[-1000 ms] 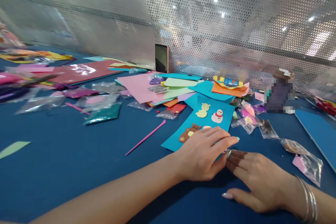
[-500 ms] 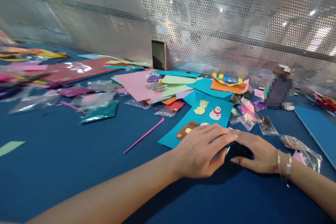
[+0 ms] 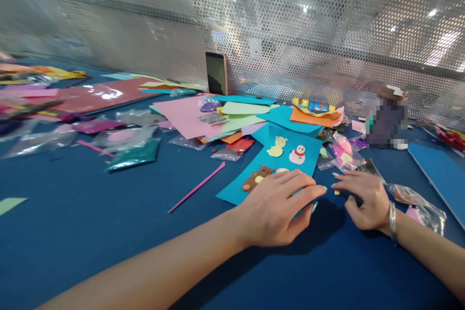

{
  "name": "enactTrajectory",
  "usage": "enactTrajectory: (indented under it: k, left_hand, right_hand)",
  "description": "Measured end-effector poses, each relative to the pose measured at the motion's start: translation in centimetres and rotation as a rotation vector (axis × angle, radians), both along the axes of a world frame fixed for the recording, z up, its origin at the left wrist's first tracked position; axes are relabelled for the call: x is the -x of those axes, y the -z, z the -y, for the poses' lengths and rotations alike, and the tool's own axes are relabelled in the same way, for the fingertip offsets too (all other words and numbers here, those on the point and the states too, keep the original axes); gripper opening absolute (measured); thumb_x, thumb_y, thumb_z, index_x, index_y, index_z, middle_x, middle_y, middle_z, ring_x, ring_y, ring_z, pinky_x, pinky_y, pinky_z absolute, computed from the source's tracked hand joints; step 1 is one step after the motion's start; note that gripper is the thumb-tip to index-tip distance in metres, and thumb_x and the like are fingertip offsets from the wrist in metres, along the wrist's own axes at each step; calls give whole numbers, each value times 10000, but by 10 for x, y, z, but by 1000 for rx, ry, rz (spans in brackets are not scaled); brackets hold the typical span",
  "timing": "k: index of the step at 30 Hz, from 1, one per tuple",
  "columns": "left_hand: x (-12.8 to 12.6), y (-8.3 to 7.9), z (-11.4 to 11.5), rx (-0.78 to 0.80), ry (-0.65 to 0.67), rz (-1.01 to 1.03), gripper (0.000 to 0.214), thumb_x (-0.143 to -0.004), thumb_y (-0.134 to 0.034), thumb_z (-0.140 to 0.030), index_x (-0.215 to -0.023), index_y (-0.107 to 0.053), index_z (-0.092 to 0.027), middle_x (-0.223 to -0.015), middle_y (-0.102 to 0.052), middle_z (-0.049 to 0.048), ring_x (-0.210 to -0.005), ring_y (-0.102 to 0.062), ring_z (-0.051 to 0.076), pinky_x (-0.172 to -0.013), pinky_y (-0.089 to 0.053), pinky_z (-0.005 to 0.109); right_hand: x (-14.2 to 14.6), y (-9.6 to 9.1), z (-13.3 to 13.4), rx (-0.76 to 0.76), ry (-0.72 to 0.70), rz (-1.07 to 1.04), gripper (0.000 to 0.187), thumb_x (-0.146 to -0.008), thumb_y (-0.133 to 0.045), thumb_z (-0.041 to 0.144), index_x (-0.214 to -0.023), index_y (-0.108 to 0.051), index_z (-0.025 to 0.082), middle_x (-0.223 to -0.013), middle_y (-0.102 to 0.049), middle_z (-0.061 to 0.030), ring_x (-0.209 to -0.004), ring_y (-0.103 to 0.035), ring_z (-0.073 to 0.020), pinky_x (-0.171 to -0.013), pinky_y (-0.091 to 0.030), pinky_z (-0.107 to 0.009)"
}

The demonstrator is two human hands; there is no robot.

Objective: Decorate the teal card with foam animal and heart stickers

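Note:
My left hand (image 3: pixel 278 210) lies over the lower right part of a blue card (image 3: pixel 236 193), fingers stretched out and thumb apart, with nothing visible in it. The card bears a brown bear (image 3: pixel 258 178), a pale yellow animal figure (image 3: pixel 277 147) and a white snowman (image 3: pixel 298 154) with a red scarf. Another pale shape is partly hidden behind my left hand. To the right of the card my right hand (image 3: pixel 365 198) hovers low with fingers apart. A tiny pale yellow piece (image 3: pixel 337 193) is just below its fingertips. A pink plastic stick (image 3: pixel 198 186) lies left of the card.
A phone (image 3: pixel 217 73) leans against the perforated metal screen (image 3: pixel 261 19). Coloured paper sheets (image 3: pixel 183 115) and small clay bags (image 3: pixel 135 155) spread across the back and left. More bags (image 3: pixel 343 149) lie at right, near a blurred-out dark object (image 3: pixel 390 123) and a blue board (image 3: pixel 438 174).
My right hand has moved right, away from my left fingertips, and its fingers have spread. A tiny yellow piece now shows beside it. My left hand stays over the card.

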State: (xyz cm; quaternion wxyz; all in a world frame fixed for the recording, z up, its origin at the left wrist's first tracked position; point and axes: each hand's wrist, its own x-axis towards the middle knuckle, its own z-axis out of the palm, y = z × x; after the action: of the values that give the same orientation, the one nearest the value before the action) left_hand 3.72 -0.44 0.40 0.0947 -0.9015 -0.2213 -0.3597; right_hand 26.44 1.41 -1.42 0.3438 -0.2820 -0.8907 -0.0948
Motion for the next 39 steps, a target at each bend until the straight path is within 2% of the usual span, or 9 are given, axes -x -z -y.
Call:
enactTrajectory:
  k: [4, 9, 13, 17, 21, 26, 31, 36, 39]
  left_hand:
    - [0, 1, 0, 16, 6, -15, 205, -822, -438, -130, -995, -545, -147, -872, -618, 66, -787, -572, 162, -674, -460, 282]
    - [0, 1, 0, 48, 22, -23, 191, -824, -432, -125, -971, -554, -139, -880, -621, 67, -787, -572, 165, -688, -465, 293]
    - [1, 3, -1, 47, 22, -33, 191, -825, -439, -135, -970, -563, -139, -877, -618, 69, -788, -572, 173, -681, -465, 302]
    - [1, 4, -2, 52, 31, -34, 181, -833, -446, -147, -962, -572, -139, -868, -616, 66, -773, -571, 170, -701, -469, 314]
    - [0, 5, -3, 53, 33, -22, 182, -836, -437, -148, -949, -579, -137, -865, -617, 67, -766, -574, 165, -707, -476, 318]
    - [0, 6, -3, 56, 29, -33, 179, -830, -432, -146, -933, -578, -139, -876, -617, 67, -777, -574, 169, -744, -475, 344]
    - [0, 5, -3, 54, 28, -43, 178, -833, -439, -145, -943, -578, -137, -883, -613, 66, -787, -571, 166, -740, -473, 334]
    - [0, 5, -3, 58, 31, -42, 174, -836, -432, -154, -923, -583, -137, -874, -616, 68, -767, -574, 171, -714, -476, 340]
    - [0, 5, -2, 59, 32, -52, 178, -837, -423, -147, -922, -579, -134, -881, -615, 71, -781, -577, 171, -741, -477, 346]
  right_hand:
    - [4, 0, 5, -16, -70, 77, 398, -599, -404, 79, -914, -646, 87, -794, -707, -103, -758, -680, -207, -795, -537, -389]
    - [15, -6, 12, 133, -245, 195, 414, -666, -386, 94, -1001, -617, 12, -991, -670, -156, -941, -637, -206, -921, -475, -328]
    - [15, -8, 13, -22, -14, 262, 330, -768, -412, 162, -904, -664, 0, -904, -683, -194, -821, -666, -285, -730, -561, -396]
    - [21, -6, 29, -128, 114, 300, 356, -813, -403, 231, -722, -692, 45, -692, -685, -170, -589, -659, -265, -507, -558, -365]
    - [35, -1, 54, -114, 224, 302, 448, -854, -368, 319, -847, -697, 16, -861, -685, -207, -776, -670, -272, -668, -570, -348]
    - [37, 4, 50, 88, 120, 341, 542, -856, -389, 436, -1089, -615, 1, -1127, -604, -192, -1094, -549, -274, -943, -457, -374]
    - [27, 7, 37, 30, 287, 405, 574, -872, -366, 449, -1069, -615, -28, -1082, -600, -262, -1000, -601, -311, -811, -527, -419]
    - [30, 3, 42, -7, -23, 319, 529, -872, -383, 433, -978, -659, -5, -980, -664, -205, -954, -626, -274, -872, -503, -366]
    - [28, 2, 36, 63, 30, 364, 572, -867, -383, 462, -1076, -611, -19, -1092, -614, -222, -1033, -587, -281, -897, -486, -377]
